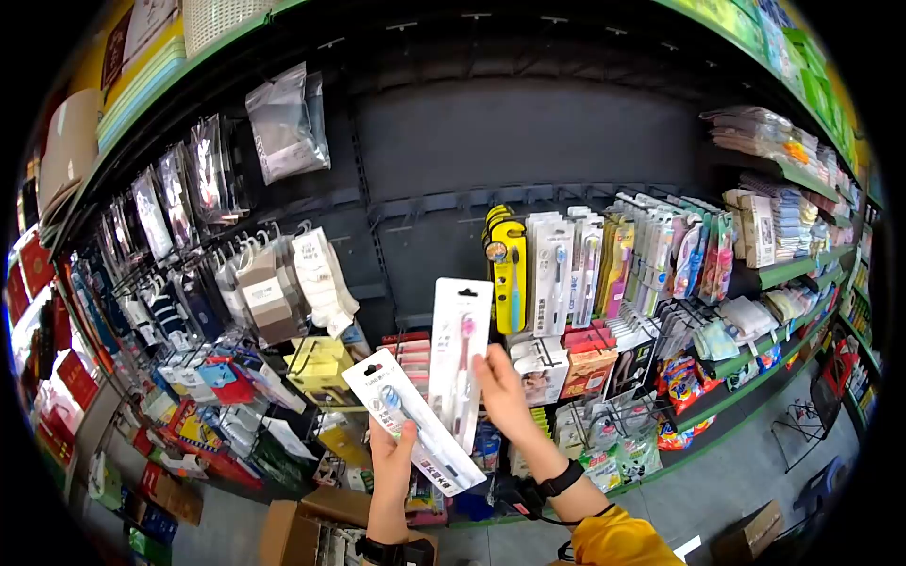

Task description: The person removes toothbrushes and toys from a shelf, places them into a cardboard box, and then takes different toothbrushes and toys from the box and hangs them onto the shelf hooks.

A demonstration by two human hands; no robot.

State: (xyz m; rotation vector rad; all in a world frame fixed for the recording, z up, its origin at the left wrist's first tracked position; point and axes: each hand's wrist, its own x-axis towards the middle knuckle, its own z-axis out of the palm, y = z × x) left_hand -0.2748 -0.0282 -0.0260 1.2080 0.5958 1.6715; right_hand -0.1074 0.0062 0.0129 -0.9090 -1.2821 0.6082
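My left hand (392,455) is closed on a white packaged toothbrush with a blue head (425,429), its thumb across the front and the pack tilted down to the right. Higher and just behind it, a second white packaged toothbrush with a pink head (461,354) stands nearly upright. My right hand (505,391) grips this one by its right edge. The lower part of the pink pack is overlapped by the blue one. Beyond both hands, packaged toothbrushes (552,269) hang in rows on hooks, with a yellow pack (510,274) at the left end.
Socks (321,278) and other hanging goods fill the left side. Boxed goods (590,363) hang below the toothbrushes. Green-edged shelves (783,274) with folded cloths run along the right. An open cardboard box (293,528) stands below on the floor, and a chair (816,401) is at right.
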